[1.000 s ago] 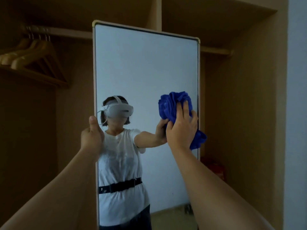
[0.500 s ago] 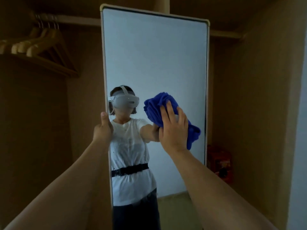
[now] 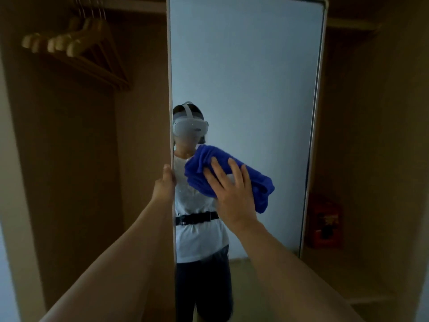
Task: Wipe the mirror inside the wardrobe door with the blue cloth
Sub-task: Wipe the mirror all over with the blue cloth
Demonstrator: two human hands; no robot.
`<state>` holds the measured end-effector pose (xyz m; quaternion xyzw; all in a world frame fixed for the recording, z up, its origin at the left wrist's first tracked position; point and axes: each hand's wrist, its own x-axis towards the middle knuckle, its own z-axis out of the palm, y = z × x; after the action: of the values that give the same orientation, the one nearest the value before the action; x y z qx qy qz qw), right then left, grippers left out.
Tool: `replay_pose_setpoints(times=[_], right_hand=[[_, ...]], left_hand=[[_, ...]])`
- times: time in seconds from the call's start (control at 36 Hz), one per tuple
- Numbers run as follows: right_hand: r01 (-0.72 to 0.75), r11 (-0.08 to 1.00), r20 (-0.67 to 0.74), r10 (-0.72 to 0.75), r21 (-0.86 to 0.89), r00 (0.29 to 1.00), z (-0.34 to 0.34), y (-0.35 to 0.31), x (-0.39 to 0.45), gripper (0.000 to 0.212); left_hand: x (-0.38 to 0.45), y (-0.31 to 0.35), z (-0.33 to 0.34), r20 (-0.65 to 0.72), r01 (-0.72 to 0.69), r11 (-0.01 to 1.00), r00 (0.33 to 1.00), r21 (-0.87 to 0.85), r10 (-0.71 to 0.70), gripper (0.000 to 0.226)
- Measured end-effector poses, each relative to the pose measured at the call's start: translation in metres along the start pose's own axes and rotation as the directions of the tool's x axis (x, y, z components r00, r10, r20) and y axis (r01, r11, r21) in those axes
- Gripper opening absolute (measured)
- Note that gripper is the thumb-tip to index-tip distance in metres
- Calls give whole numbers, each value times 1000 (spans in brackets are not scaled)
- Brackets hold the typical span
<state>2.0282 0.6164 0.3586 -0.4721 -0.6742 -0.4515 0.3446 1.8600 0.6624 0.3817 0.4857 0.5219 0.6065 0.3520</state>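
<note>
A tall mirror [image 3: 250,73] with a pale frame stands upright in the middle of an open wooden wardrobe. My right hand [image 3: 232,196] presses a bunched blue cloth [image 3: 260,184] flat against the glass at mid height, fingers spread over it. My left hand [image 3: 164,184] grips the mirror's left edge at about the same height, thumb up along the frame. The glass reflects a person in a white shirt with a headset.
Wooden hangers [image 3: 76,40] hang on a rail at the upper left inside the wardrobe. A red box [image 3: 325,221] sits low at the right behind the mirror. Wardrobe walls close in on both sides.
My right hand has slid the blue cloth leftward and down across the glass, from the right edge toward the middle. The view has tilted down. My left hand has kept hold of the left edge.
</note>
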Motion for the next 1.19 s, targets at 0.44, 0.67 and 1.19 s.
replay_pose_setpoints(times=[0.44, 0.67, 1.19], right_hand=[[104, 994, 28, -103, -25, 994, -27, -24, 44, 56], [151, 988, -54, -152, -9, 987, -6, -30, 12, 51], [284, 950, 181, -304, 129, 935, 26, -52, -86, 65]], left_hand=[[-19, -14, -8, 181, 17, 999, 983, -39, -10, 49], [-18, -25, -14, 149, 175, 949, 979, -263, -139, 33], [-19, -23, -9, 71, 285, 952, 958, -111, -278, 44]])
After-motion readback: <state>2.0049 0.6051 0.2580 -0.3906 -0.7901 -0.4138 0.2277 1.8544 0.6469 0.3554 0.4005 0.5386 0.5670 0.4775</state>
